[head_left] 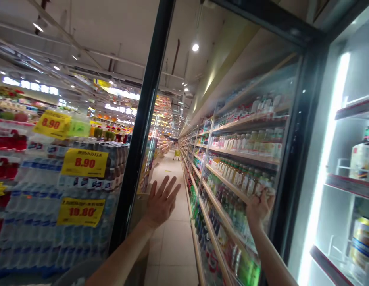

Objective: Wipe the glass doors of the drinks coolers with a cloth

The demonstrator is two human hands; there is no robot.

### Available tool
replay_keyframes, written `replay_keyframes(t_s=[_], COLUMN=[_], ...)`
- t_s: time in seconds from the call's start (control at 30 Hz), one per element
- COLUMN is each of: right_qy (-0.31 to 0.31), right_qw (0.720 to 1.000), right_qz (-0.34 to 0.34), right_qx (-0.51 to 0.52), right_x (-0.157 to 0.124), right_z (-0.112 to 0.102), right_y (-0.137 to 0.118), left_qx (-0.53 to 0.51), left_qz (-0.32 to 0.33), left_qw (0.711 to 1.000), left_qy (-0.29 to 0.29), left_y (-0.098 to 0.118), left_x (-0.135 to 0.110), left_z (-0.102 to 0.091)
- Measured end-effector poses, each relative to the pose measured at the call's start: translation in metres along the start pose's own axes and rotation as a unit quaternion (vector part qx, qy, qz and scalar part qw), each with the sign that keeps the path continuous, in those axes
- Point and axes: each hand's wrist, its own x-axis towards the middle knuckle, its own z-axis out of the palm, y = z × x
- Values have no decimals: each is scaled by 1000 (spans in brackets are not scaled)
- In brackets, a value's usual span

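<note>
In front of me stands a glass door in a dark frame, swung out from a lit fridge. My left hand is raised with its fingers spread, at the glass near the frame's left upright; whether the palm presses on it I cannot tell. Farther right, my right hand is closed on a crumpled whitish cloth, held up against the lower right part of the pane. The cloth is small and slightly blurred, partly covered by the fingers. Bottled drinks show in and through the glass behind this hand.
The lit fridge interior at the right has shelves with a bottle and a yellow-topped can. Stacked water bottles with yellow price signs stand at the left. A tiled aisle runs away beyond the pane.
</note>
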Motion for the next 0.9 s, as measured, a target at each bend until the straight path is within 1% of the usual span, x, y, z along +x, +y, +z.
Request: replay_keyframes(t_s=[0.03,0.07,0.1,0.13,0.2,0.23,0.27,0.3,0.33,0.4,0.43,0.47,0.5,0.53,0.57,0.6,0.7,0.8,0.87,0.9], right_qy=[-8,-30,-62,-104,-173,-192,-197,-187,-167,-109,-76,-44,-25,-18,-23,-40,-117,-210,-266,-282], right_qw=[1000,998,991,977,931,913,907,915,932,970,984,991,995,996,996,994,976,936,899,885], right_qz=[-18,-55,-111,-183,-312,-350,-365,-351,-316,-215,-163,-123,-96,-82,-80,-92,-164,-219,-231,-231], right_qx=[6,16,29,46,77,83,82,72,56,21,9,2,1,7,18,32,85,179,258,290], right_x=[-10,-23,-35,-46,-58,-58,-53,-43,-31,-2,11,22,29,32,32,28,11,0,0,3], right_z=[-1,-2,-3,-5,-8,-9,-9,-10,-10,-8,-6,-3,1,6,11,15,23,20,15,14], right_y=[-11,-26,-43,-60,-83,-85,-82,-72,-57,-23,-8,1,5,1,-9,-25,-93,-160,-189,-196], left_qx=[1,1,-1,-4,-12,-18,-22,-25,-25,-22,-20,-19,-18,-18,-17,-15,-19,-57,-90,-100], left_qz=[1,4,6,7,4,1,-2,-6,-8,-9,-9,-9,-9,-10,-10,-8,-12,-24,-3,11], left_qw=[1000,1000,1000,1000,1000,1000,1000,1000,1000,1000,1000,1000,1000,1000,1000,1000,1000,997,994,993], left_qy=[5,9,12,15,12,8,4,-1,-5,-8,-7,-4,0,4,6,5,7,37,62,68], left_y=[0,0,-1,-1,-3,-3,-4,-3,-3,-2,-1,0,0,0,-1,-1,-2,5,14,18], left_x=[0,0,0,0,-1,0,0,0,0,1,1,0,0,-1,-2,-2,3,26,49,61], left_z=[1,1,2,3,4,5,5,5,5,6,6,6,7,7,7,7,4,1,3,6])
